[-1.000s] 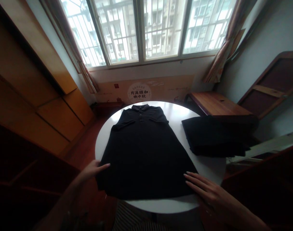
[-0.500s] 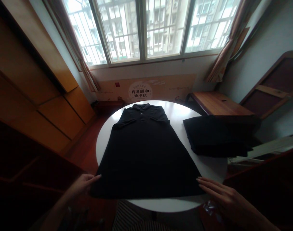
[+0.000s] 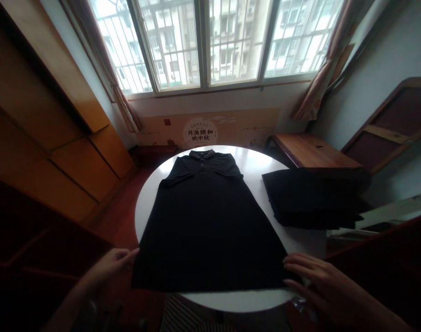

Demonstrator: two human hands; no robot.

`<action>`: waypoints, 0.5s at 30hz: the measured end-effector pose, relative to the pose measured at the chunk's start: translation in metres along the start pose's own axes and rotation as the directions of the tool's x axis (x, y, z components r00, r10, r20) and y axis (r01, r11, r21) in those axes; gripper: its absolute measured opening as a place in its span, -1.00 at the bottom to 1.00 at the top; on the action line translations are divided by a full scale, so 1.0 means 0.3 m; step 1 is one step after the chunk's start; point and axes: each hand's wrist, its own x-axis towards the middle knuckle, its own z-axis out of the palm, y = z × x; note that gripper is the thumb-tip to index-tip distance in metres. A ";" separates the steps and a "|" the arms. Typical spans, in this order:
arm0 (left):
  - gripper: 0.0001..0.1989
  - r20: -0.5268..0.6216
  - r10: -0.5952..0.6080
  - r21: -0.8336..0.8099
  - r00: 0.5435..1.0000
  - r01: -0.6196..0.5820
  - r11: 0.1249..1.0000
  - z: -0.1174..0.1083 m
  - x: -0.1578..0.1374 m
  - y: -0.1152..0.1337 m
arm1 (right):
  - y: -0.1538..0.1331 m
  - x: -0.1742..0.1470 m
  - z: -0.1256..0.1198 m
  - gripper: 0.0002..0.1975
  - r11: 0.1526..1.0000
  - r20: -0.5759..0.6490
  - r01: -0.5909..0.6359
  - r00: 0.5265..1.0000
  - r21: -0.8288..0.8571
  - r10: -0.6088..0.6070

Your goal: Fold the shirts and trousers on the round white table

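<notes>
A black polo shirt (image 3: 210,221) lies spread front side up on a round white table (image 3: 248,302). Its collar points at the window, and its hem hangs toward me at the near edge. At the shirt's lower left side, my left hand (image 3: 118,260) pinches the fabric edge between its fingers. My right hand (image 3: 314,276) grips the lower right corner, fingers above and thumb lower down. On the table's right side rests a pile of folded dark clothes (image 3: 307,198).
A wooden bench (image 3: 310,150) stands beyond the table at the right. Yellow-brown cabinets (image 3: 75,161) line the left wall. Dark red furniture flanks both near sides. A barred window (image 3: 203,46) with curtains fills the back.
My left fingertips have slid outward from the fabric's top to its side edge. The right thumb now shows apart below the fingers at the corner. The view has tilted slightly.
</notes>
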 end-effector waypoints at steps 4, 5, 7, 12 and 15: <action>-0.38 -0.230 0.212 0.213 0.950 -0.163 0.963 -0.088 0.108 0.136 | 0.082 0.193 -0.094 -0.70 0.976 -0.073 -0.113 0.989 0.188 0.129; -0.41 -0.247 0.277 0.238 0.928 -0.219 0.946 -0.106 0.155 0.185 | 0.126 0.262 -0.115 -0.67 0.961 -0.068 -0.156 0.982 0.226 0.176; -0.45 -0.265 0.361 0.201 0.894 -0.315 0.927 -0.134 0.276 0.289 | 0.234 0.416 -0.147 -0.64 0.917 -0.020 -0.250 0.963 0.311 0.269; -0.52 -0.439 0.310 -0.055 0.843 -0.369 0.928 -0.155 0.677 0.510 | 0.519 0.812 -0.140 -0.76 0.729 0.109 -0.484 0.860 0.484 0.499; -0.55 -0.502 0.282 -0.069 0.818 -0.363 0.929 -0.152 0.905 0.600 | 0.641 0.986 -0.089 -0.86 0.574 0.118 -0.613 0.732 0.542 0.671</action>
